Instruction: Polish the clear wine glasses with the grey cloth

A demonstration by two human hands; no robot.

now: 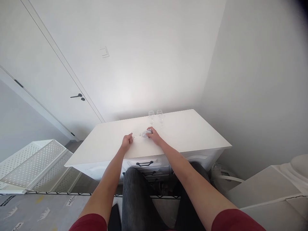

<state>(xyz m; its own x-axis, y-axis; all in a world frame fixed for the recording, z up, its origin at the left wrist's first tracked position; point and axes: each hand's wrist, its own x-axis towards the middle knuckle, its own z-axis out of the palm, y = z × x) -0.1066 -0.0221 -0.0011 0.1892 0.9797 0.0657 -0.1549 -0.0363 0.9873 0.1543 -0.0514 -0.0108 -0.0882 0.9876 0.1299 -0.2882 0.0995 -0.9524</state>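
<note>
A clear stemmed glass [142, 134] lies on its side between my hands, just over the white cabinet top [103, 144]. Its foot points left, where my left hand [127, 140] pinches it. Around the bowl at the other end are the fingers of my right hand [154, 136]. The bowl looks greyish-lilac; whether something is inside or wrapped on it, I cannot tell. Behind my right hand two more clear stemmed glasses stand upright, one on the left [151, 116] and one on the right [160, 116].
Drawers with a dark handle [144, 163] face my knees. White perforated shelving [36, 160] stands at left, below a door with a dark handle [76, 96]. At lower right are a round white appliance [223, 175] and pale furniture [269, 183]. A wall rises behind the cabinet.
</note>
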